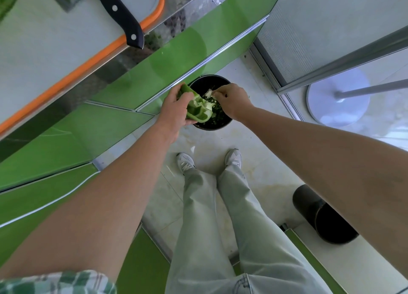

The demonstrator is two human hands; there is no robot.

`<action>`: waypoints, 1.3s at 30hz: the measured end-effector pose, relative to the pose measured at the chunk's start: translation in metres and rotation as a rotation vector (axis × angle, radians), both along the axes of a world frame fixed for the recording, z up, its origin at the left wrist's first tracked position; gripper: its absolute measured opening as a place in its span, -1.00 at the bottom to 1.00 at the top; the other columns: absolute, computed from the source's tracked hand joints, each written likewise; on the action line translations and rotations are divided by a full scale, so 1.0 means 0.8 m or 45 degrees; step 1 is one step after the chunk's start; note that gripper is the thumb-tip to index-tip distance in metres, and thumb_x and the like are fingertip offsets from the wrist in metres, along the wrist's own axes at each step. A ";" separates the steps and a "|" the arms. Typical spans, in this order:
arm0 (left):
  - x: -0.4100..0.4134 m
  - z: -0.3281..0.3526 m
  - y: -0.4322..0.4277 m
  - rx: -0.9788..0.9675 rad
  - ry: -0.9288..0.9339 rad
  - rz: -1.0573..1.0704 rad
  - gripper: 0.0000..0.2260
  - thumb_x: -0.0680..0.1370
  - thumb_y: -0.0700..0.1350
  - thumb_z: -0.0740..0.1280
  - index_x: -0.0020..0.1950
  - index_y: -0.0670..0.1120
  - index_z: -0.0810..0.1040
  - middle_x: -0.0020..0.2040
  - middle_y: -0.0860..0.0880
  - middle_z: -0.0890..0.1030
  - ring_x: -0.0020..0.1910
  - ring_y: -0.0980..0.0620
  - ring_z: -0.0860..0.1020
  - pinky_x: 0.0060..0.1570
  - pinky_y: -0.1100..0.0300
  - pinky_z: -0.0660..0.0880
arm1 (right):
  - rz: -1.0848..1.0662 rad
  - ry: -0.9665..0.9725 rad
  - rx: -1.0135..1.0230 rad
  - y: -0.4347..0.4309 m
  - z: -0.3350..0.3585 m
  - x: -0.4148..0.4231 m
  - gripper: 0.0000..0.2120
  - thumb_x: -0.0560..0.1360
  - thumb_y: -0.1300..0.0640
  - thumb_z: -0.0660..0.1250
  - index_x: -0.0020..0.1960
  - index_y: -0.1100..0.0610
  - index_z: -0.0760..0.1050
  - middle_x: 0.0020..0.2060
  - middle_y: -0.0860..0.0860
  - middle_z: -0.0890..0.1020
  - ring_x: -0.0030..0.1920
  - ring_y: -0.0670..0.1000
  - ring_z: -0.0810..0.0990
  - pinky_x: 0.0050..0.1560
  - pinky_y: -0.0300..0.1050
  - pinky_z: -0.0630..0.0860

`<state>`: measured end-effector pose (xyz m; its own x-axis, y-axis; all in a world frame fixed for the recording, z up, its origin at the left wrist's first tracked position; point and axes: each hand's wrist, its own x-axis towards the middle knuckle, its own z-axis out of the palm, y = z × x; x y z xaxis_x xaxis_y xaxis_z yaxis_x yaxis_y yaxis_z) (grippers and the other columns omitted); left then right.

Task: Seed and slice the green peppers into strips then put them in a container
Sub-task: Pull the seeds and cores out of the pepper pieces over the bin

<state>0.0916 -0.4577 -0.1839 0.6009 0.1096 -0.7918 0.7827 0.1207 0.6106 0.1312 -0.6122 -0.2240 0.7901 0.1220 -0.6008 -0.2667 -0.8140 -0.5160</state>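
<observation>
My left hand (174,110) grips a halved green pepper (195,106), cut side up, over a black bin (223,124) on the floor. My right hand (231,98) is pinched on a bit of white pith (209,93) at the pepper's core, right above the bin. Green scraps lie inside the bin. A black-handled knife (123,18) rests on the white cutting board (55,40) with an orange rim, up on the counter at the upper left.
Green cabinet fronts (88,139) run along the left under the counter. A second black bin (320,218) lies at the lower right. A white round stand base (337,99) sits at the right. My legs and shoes (187,163) stand on the pale floor.
</observation>
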 end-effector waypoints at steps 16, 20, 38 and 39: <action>-0.003 0.005 -0.005 0.027 -0.069 -0.128 -0.64 0.59 -0.12 0.33 0.39 -0.04 0.43 0.21 -0.11 0.51 0.12 -0.07 0.57 -0.15 0.01 0.66 | -0.084 0.068 0.135 0.012 0.016 -0.003 -0.87 0.50 0.27 0.33 -0.07 0.14 0.65 -0.28 0.01 0.65 -0.28 -0.06 0.66 -0.22 -0.26 0.61; -0.003 0.007 -0.007 0.065 -0.077 -0.149 -0.63 0.59 -0.12 0.33 0.40 -0.04 0.43 0.22 -0.11 0.50 0.10 -0.06 0.57 -0.18 0.04 0.66 | 0.100 -0.034 -0.027 0.014 0.015 -0.002 -0.81 0.53 0.27 0.26 -0.09 0.16 0.66 -0.29 0.00 0.66 -0.27 -0.01 0.66 -0.24 -0.25 0.58; -0.001 0.019 -0.001 0.063 0.091 -0.163 -0.80 0.63 -0.10 0.13 -0.02 -0.09 0.52 -0.05 -0.13 0.63 -0.12 -0.05 0.62 -0.08 -0.04 0.64 | -0.151 0.224 0.473 0.003 0.029 -0.005 -0.88 0.52 0.14 0.39 -0.06 0.21 0.61 -0.26 0.06 0.68 -0.38 -0.07 0.66 -0.20 -0.20 0.62; -0.001 0.019 -0.001 0.076 0.089 -0.130 -0.80 0.63 -0.10 0.13 -0.04 -0.09 0.52 -0.08 -0.12 0.62 -0.14 -0.04 0.62 -0.08 -0.04 0.63 | -0.211 0.221 0.474 0.001 0.027 -0.005 -0.88 0.54 0.18 0.35 -0.04 0.24 0.62 -0.22 0.11 0.69 -0.33 -0.04 0.68 -0.17 -0.15 0.65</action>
